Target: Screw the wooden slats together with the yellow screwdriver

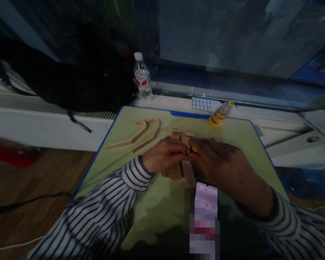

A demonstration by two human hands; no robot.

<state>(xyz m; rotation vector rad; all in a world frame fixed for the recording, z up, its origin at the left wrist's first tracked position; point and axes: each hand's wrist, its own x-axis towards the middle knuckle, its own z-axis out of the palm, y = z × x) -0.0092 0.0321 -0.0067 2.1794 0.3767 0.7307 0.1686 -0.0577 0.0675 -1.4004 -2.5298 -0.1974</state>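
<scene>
Pale wooden slats point(175, 173) lie side by side on a small table, forming a wooden piece that my hands partly cover. My left hand point(165, 152) reaches over it from the left, fingers pressed together near its middle. From the right, my right hand point(223, 164) closes around a small yellow and black thing point(192, 149), mostly hidden by the fingers; its kind cannot be made out. The fingertips of both hands meet at this thing, above the slats. Two hooked, cane-shaped wooden pieces point(148, 134) rest flat to the left.
The pale green tabletop point(111, 166) has a blue rim. A phone point(206, 196) lies near me. At the back right stands a tilted clear bottle with yellow ends point(220, 113). Behind the table, a water bottle point(142, 79) and a black bag point(92, 83) sit on the sill.
</scene>
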